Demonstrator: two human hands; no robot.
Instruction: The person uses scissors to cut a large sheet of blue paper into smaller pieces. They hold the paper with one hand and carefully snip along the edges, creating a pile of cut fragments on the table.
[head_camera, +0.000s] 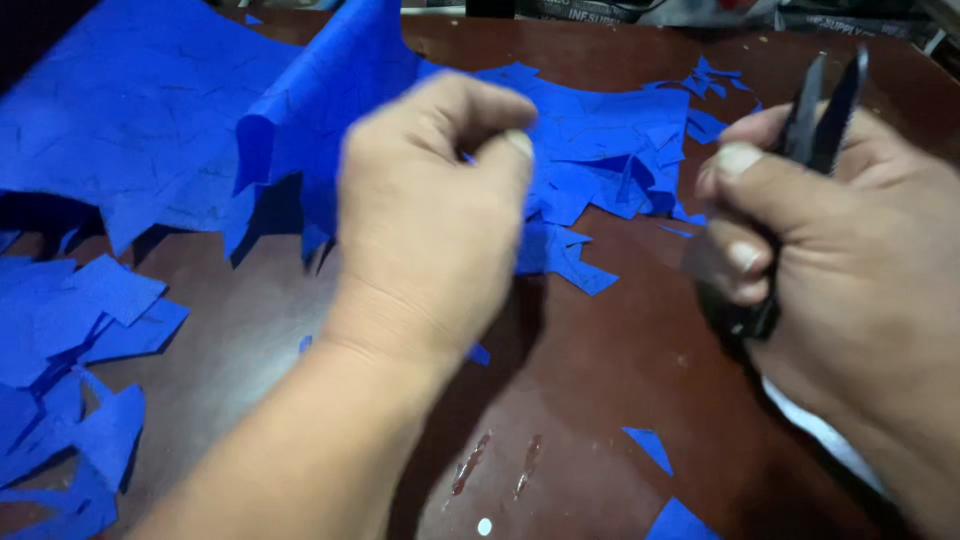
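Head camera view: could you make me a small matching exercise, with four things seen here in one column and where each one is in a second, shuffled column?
Things:
1. scissors
2. big blue sheet
3. heap of blue offcuts
4. wet streaks

Places:
A. on the brown table, near the bottom edge of the view
B. in the right hand, blades pointing up and slightly apart
C. behind the left hand, at the middle of the table
D. spread over the upper left, one fold raised

Pairs: 1-B, 2-D, 3-C, 4-A
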